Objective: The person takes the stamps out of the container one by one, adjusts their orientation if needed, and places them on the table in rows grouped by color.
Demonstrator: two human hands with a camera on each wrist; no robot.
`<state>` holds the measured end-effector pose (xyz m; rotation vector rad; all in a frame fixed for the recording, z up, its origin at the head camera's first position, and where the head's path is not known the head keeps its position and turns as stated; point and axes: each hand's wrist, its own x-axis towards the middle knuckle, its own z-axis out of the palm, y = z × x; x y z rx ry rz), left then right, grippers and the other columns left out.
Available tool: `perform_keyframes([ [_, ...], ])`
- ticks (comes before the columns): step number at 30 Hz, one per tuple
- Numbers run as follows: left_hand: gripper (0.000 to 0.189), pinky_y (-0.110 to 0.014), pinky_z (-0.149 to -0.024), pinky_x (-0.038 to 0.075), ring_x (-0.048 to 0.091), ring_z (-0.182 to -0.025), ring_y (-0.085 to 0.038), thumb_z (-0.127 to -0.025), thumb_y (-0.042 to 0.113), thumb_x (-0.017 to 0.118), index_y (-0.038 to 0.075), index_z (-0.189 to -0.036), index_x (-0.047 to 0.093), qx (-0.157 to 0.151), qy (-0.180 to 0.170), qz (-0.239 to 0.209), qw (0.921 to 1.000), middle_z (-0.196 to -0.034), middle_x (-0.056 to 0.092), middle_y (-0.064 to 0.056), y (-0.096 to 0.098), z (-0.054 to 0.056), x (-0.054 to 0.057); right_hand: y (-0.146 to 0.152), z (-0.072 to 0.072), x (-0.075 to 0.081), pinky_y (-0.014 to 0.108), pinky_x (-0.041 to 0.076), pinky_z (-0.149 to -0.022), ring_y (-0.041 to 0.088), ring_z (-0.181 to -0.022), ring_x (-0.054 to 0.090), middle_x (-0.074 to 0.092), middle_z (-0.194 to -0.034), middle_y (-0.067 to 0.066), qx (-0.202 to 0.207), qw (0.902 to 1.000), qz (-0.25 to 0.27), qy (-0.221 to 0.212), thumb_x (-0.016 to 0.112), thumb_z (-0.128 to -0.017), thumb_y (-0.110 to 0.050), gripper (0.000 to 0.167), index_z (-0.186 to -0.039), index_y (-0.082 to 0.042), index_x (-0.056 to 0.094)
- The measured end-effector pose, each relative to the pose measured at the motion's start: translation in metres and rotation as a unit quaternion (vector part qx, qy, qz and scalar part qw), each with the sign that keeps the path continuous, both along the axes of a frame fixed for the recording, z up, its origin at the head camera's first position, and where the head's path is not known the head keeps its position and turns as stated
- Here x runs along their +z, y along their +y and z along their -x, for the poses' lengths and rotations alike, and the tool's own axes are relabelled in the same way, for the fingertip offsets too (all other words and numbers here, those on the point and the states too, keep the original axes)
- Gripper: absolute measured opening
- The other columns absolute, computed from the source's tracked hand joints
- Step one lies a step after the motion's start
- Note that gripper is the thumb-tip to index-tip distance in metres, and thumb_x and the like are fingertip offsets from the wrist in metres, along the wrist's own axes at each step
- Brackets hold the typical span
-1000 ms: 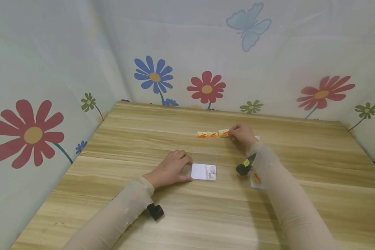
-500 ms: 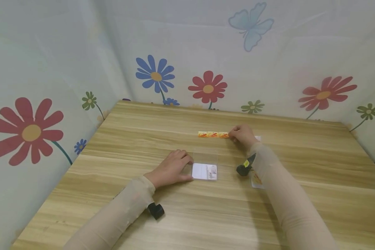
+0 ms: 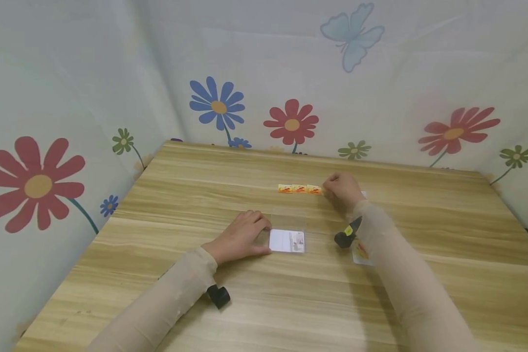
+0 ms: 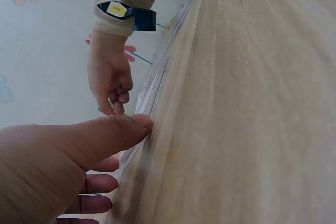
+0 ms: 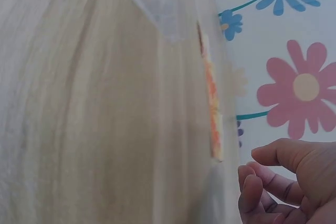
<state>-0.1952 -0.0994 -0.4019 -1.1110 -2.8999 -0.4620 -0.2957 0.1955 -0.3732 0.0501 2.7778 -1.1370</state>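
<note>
Card row (image 3: 299, 188): yellow, red-orange print
Flat card (image 3: 280, 241): white, greyish print
Bench (image 3: 299, 303): tan, streaked grain
Backdrop (image 3: 255, 39): white, multicoloured floral print
Sleeves (image 3: 158, 303): plain beige

L sleeve (image 3: 158, 300): beige, is covering forearm
R sleeve (image 3: 409, 278): beige, is creasing lightly
L wrist cam (image 3: 219, 297): blk, is jutting out
R wrist cam (image 3: 344, 239): blk, is showing yel. label (image 3: 348, 230)

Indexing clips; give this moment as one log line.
left hand: beside white card | right hand: near yellow-red pieces | row: three visible
</note>
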Motion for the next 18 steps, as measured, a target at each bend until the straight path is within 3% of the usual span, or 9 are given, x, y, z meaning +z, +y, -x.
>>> perform_keyframes([
  [7,0.050,-0.041,-0.101,0.040,0.050,-0.102,-0.020,-0.080,0.043,0.075,0.010,-0.114,0.062,-0.001,0.002,-0.003,1.0000,-0.112,0.058,-0.004,-0.001,0.000,0.000,-0.001,-0.004,0.017,0.030,0.046,-0.075,0.025,-0.091,0.059,0.062,-0.110,0.017,0.004,0.9998,0.015,-0.009,0.054,-0.095,-0.023,0.028,-0.112,0.000,0.059],
  [13,0.050,-0.041,-0.101,0.040,0.050,-0.102,-0.020,-0.079,0.043,0.075,0.010,-0.115,0.062,0.000,0.003,-0.004,1.0000,-0.112,0.058,-0.004,-0.001,0.000,-0.001,0.002,-0.009,0.029,0.041,0.050,-0.086,0.022,-0.086,0.059,0.061,-0.113,0.018,0.016,0.9991,0.038,0.008,0.053,-0.096,-0.022,0.028,-0.112,0.001,0.058],
  [18,0.050,-0.042,-0.101,0.040,0.051,-0.103,-0.021,-0.079,0.043,0.075,0.010,-0.115,0.062,0.001,0.001,-0.004,1.0000,-0.112,0.058,-0.004,-0.001,0.000,-0.001,0.003,-0.016,0.037,0.028,0.049,-0.072,0.017,-0.080,0.058,0.062,-0.111,0.017,0.026,0.9987,0.034,0.028,0.055,-0.096,-0.021,0.028,-0.113,0.001,0.058],
])
